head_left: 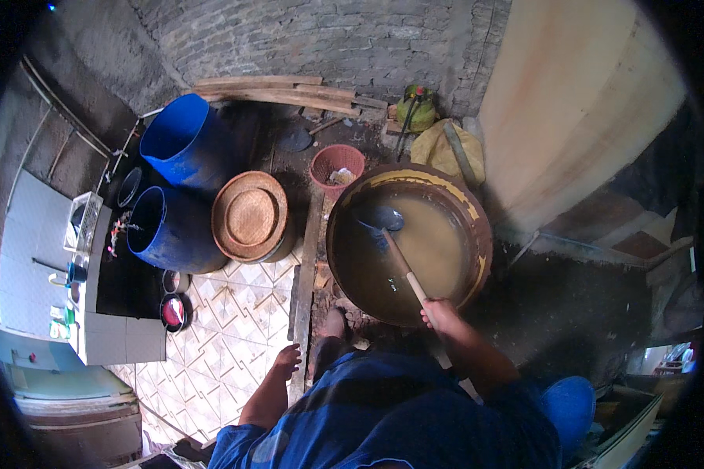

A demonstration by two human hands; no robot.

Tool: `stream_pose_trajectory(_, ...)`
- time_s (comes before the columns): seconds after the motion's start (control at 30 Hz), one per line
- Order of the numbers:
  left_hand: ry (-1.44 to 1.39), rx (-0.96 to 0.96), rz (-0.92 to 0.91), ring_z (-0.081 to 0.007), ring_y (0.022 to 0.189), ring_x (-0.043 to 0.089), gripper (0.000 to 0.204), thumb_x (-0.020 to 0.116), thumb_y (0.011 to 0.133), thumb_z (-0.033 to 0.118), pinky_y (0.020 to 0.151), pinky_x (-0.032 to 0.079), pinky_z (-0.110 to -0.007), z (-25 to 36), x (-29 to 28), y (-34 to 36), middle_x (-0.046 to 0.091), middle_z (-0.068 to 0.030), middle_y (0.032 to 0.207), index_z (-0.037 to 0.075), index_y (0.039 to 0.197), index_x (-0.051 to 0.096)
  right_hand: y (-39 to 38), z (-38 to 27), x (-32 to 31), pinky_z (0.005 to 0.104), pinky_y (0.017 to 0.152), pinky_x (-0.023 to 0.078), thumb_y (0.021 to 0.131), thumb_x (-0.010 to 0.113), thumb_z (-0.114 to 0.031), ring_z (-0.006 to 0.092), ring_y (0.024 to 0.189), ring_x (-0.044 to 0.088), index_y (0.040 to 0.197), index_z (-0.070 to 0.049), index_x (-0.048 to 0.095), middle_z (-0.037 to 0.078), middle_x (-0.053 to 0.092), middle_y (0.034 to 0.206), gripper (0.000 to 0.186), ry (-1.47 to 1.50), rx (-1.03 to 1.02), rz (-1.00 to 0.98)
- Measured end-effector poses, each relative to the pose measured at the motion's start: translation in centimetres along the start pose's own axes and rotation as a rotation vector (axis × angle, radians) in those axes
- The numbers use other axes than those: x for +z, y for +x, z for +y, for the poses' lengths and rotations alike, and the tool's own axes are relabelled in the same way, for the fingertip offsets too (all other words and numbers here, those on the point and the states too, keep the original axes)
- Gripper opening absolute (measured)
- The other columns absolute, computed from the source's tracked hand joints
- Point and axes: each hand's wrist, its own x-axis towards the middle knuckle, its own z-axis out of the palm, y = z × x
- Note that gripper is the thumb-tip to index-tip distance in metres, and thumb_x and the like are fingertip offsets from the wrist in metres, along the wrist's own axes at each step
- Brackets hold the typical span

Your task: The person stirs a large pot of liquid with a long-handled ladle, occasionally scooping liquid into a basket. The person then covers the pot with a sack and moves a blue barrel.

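Observation:
My right hand [442,314] is closed around the pale wooden handle [405,272] of a long-handled ladle. The ladle's dark round bowl [385,219] sits at the surface of cloudy tan liquid [430,238] in a big round vat [483,234]. The vat has a brown, worn rim and stands in front of me. My left hand [287,358] hangs free at my left side, its fingers loosely apart and holding nothing. It is near a wooden beam [304,289] that runs along the tiled floor's edge.
Left of the vat stand a red plastic basket [337,166], woven round trays [250,211] on a container, and two blue drums [176,137]. A green gas cylinder [416,109] and a yellowish sack [438,152] are behind it. A blue container [569,410] lies at lower right.

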Motion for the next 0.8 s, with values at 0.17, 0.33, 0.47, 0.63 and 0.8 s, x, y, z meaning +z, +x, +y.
stream_pose_trajectory(0.17, -0.043, 0.01, -0.011, -0.0288, 0.105, 0.057, 0.05, 0.052, 0.091, 0.019, 0.086, 0.044, -0.049, 0.1, -0.7, -0.6, 0.057, -0.007, 0.122, 0.02, 0.14, 0.044, 2.0, -1.4, -0.2, 0.0319, 0.046, 0.044, 0.094, 0.055, -0.027, 0.0145, 0.057, 0.055, 0.099, -0.009, 0.057, 0.002, 0.058, 0.074, 0.019, 0.077, 0.046, 0.09)
stream_pose_trajectory(0.33, 0.004, 0.013, -0.004, -0.0318, 0.113, 0.053, 0.05, 0.052, 0.09, 0.02, 0.091, 0.041, -0.051, 0.3, -0.5, -0.7, 0.054, -0.0095, 0.126, 0.018, 0.139, 0.044, 2.5, -1.1, -1.3, 0.0315, 0.045, 0.043, 0.094, 0.056, -0.027, 0.0139, 0.056, 0.054, 0.097, -0.01, 0.057, 0.001, 0.058, 0.073, 0.017, 0.12, -0.007, 0.146)
stream_pose_trajectory(0.47, 0.038, 0.033, -0.048, -0.0312, 0.115, 0.051, 0.052, 0.053, 0.09, 0.024, 0.092, 0.042, -0.05, 0.5, -0.3, -0.4, 0.053, -0.0092, 0.126, 0.017, 0.14, 0.042, 0.0, -0.1, -2.6, 0.0311, 0.047, 0.044, 0.093, 0.058, -0.024, 0.0133, 0.058, 0.055, 0.098, -0.008, 0.059, 0.001, 0.058, 0.074, 0.016, 0.091, -0.067, 0.186)
stream_pose_trajectory(0.63, 0.097, 0.004, -0.041, -0.0315, 0.117, 0.051, 0.05, 0.051, 0.091, 0.02, 0.096, 0.04, -0.051, 1.6, 1.2, 0.5, 0.053, -0.0102, 0.129, 0.018, 0.14, 0.042, -5.4, 2.9, -4.2, 0.0302, 0.052, 0.047, 0.092, 0.061, -0.023, 0.0129, 0.061, 0.056, 0.103, -0.005, 0.062, 0.002, 0.06, 0.076, 0.021, 0.095, -0.227, 0.135)
stream_pose_trajectory(0.8, 0.128, 0.004, -0.045, -0.0301, 0.114, 0.053, 0.049, 0.052, 0.09, 0.018, 0.093, 0.042, -0.048, 2.7, 2.4, 0.8, 0.054, -0.0091, 0.125, 0.019, 0.139, 0.044, -14.5, 4.3, -6.2, 0.0322, 0.055, 0.051, 0.091, 0.06, -0.025, 0.0157, 0.064, 0.059, 0.103, -0.002, 0.064, 0.006, 0.063, 0.079, 0.026, -0.069, -0.115, 0.152)
